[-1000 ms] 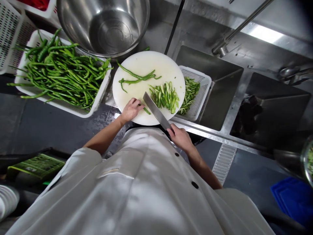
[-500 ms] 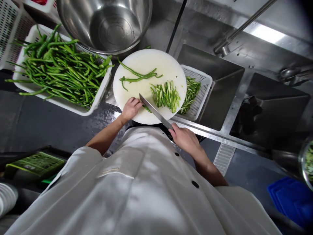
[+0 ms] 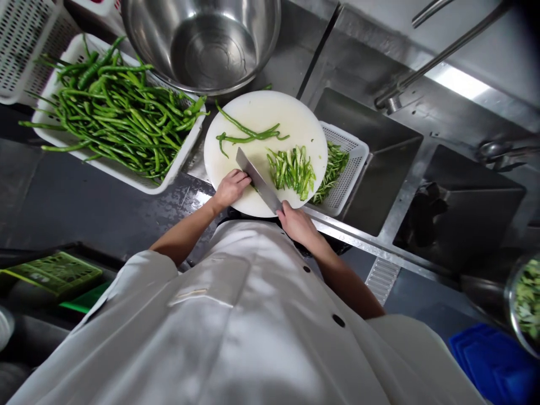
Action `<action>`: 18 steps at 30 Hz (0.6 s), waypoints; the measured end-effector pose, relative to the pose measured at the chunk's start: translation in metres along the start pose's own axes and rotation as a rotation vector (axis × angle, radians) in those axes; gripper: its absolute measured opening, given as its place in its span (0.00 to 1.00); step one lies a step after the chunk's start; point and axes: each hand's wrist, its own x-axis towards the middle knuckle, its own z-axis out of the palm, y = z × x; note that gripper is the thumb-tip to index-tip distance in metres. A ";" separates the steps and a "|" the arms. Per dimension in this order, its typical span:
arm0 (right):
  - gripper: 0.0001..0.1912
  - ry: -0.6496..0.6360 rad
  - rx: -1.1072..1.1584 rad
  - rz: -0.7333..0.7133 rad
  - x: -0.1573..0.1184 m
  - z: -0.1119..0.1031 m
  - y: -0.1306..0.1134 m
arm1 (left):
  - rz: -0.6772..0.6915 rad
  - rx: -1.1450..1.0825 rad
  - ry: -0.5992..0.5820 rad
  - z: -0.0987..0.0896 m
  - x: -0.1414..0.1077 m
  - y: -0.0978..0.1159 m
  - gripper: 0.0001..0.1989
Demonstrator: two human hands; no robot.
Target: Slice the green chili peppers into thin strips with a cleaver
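Note:
A round white cutting board [image 3: 295, 112] lies in front of me. My left hand [image 3: 232, 187] is closed on its near left part, fingertips curled against the blade. The green chili pepper pinned under those fingers is mostly hidden. My right hand [image 3: 297, 224] grips the handle of a broad kitchen knife [image 3: 262, 185], its blade slanting across the board and covering part of that pepper. To the right of the blade is a pile of sliced green peppers [image 3: 292, 171]. A few whole green chili peppers [image 3: 259, 135] rest farther back on the board.
At left stands a white basket [image 3: 152, 188] heaped with long green chili peppers [image 3: 122, 118]. Behind the board is a large steel bowl [image 3: 215, 50]. A smaller white basket [image 3: 358, 154] of cut peppers sits at the edge of a steel sink [image 3: 379, 191]. A faucet [image 3: 394, 104] reaches over it.
The knife's blade now stands closer against my left fingertips, and my right hand has shifted left and slightly up. The whole view has swung a little. The piles look the same.

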 end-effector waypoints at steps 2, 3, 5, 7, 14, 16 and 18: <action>0.18 -0.003 -0.024 -0.002 0.000 -0.004 0.001 | -0.003 -0.009 -0.002 0.000 0.000 0.001 0.17; 0.18 -0.003 -0.035 -0.004 0.000 -0.006 0.003 | -0.005 -0.010 -0.004 -0.001 0.000 0.001 0.17; 0.18 -0.001 -0.036 -0.010 0.002 -0.008 0.005 | -0.005 -0.005 -0.007 -0.001 0.000 0.000 0.17; 0.17 0.008 -0.013 -0.018 0.009 -0.005 0.004 | 0.007 -0.006 -0.005 -0.001 0.000 -0.002 0.17; 0.18 0.037 0.036 -0.014 0.028 0.004 -0.004 | -0.009 0.009 0.038 -0.002 -0.003 -0.018 0.18; 0.18 0.025 0.029 -0.009 0.017 -0.005 0.000 | -0.015 0.014 0.034 -0.002 -0.003 -0.019 0.18; 0.18 0.007 0.013 0.006 0.005 -0.013 0.003 | -0.015 -0.001 0.028 -0.001 -0.003 -0.020 0.18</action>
